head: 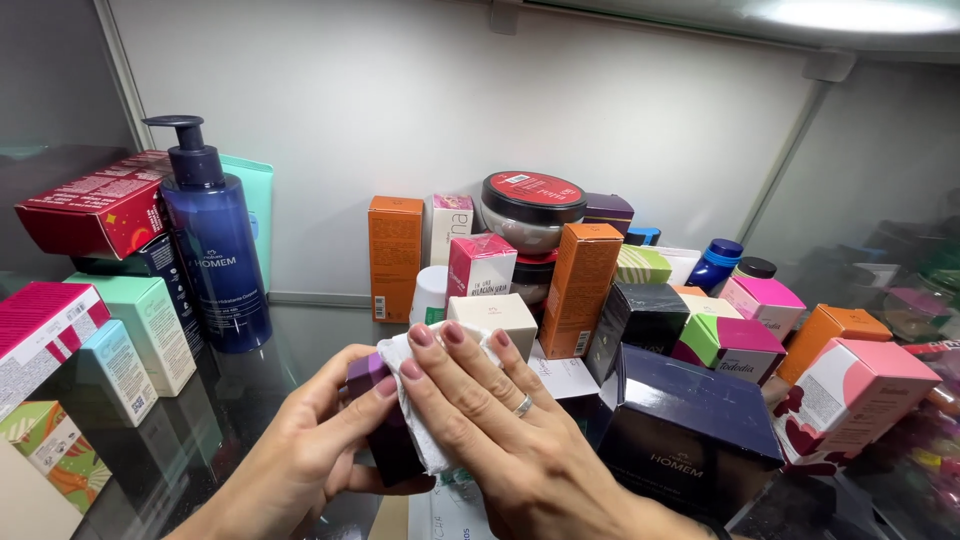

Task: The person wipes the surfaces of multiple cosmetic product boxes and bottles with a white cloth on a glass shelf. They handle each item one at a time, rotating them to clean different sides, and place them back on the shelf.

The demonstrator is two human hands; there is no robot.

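The left hand [300, 450] is closed around a small purple box [385, 440], which it holds low at the front of the dark glass shelf [240, 420]. The right hand [490, 420] lies flat with its fingers together and presses a white cloth [420, 420] against the right face and top of this box. To wipe well, I think the left hand should keep a firm grip from the side and the bottom, so the box does not turn under the cloth, and the right hand should move in short strokes with the cloth folded under the fingers. The room for moving is narrow. Just behind the fingertips stands a cream box [495, 318], and a big dark blue box [690, 430] is close on the right, so a wide stroke could push them. More small boxes crowd the back. On the left there is more free shelf, between the hands and the tall blue pump bottle [215, 260], which looks easy to tip. The front edge of the shelf is hidden under the arms, so I cannot tell how near it is.
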